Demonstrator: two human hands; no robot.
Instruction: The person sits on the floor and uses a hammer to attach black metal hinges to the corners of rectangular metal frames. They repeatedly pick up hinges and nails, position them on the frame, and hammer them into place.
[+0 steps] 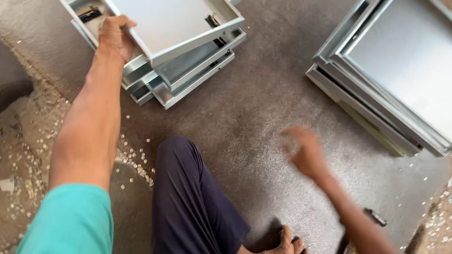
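Small pale metal discs (136,162) are seen scattered over the grey floor (245,122) at the far left, below and beside the outstretched left forearm; a teal sleeve (70,221) covers the upper arm.

The left hand (115,37) is closed over the left edge of the top metal tray (174,23), fingers wrapped around the rim and the thumb side toward the camera. The tray is held tilted, its gripped edge raised off the stack of similar trays (188,75) lying directly beneath the grip. The stack is fanned unevenly, lower trays jutting out to the right of and below the hand. A dark fitting (89,14) is noted inside a tray just above the knuckles.

Right of the grip and nearer the camera, a bent knee in dark trousers (188,197) is recorded, with a bare foot (285,242) at the lower edge.

The right hand (303,150) is blurred by motion, well apart from the held tray, above bare floor. Nothing is seen in it; its fingers appear loosely spread, though the blur prevents certainty.

A small dark object (375,217) lies on the floor beside the right forearm. At the far right, a second stack of metal trays (391,80) rests on the floor, untouched.
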